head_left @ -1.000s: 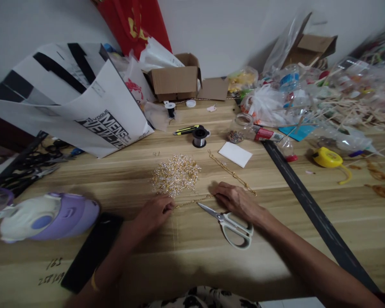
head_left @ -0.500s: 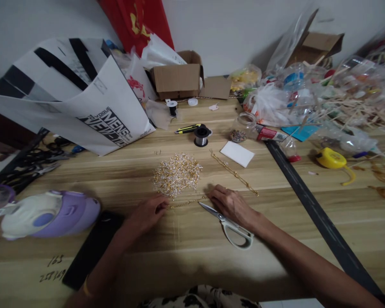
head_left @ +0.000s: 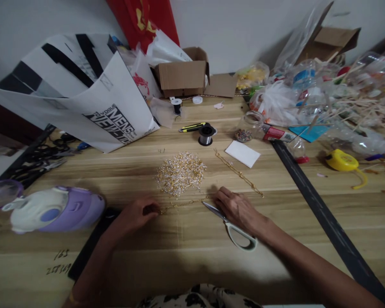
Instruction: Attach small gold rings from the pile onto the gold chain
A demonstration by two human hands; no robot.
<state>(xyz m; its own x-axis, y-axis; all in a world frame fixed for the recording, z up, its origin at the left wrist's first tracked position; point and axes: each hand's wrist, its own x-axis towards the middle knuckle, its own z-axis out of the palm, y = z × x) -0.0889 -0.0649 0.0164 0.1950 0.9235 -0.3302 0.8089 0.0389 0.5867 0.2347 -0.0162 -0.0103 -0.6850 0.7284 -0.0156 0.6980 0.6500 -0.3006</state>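
Observation:
My left hand (head_left: pixel 140 214) rests at the near left of the bead pile, thumb and fingertips closed on the left end of a thin gold chain (head_left: pixel 183 203). From there the chain runs right across the wood toward my right hand (head_left: pixel 235 208). That hand lies palm down with curled fingers; its fingertips are hidden, so what they hold cannot be made out. Beside and partly under it are scissors (head_left: pixel 240 239) with pale handles, blades pointing left. Just beyond the chain sits a heap of gold and clear beaded pieces (head_left: pixel 181 173). A second gold chain (head_left: pixel 239 173) lies farther right.
A wire spool (head_left: pixel 205 136), a yellow-black cutter (head_left: pixel 192 127), a white card (head_left: pixel 243 154) and a bead jar (head_left: pixel 248 128) lie behind the heap. Left are a purple bottle (head_left: pixel 73 207), a black phone-like slab (head_left: pixel 90 252) and pliers (head_left: pixel 38 169). A tape measure (head_left: pixel 342 160) lies right.
My left hand has drawn a little to the left, and the chain's left end has gone with it. My right hand keeps its place by the scissors. The view has shifted slightly.

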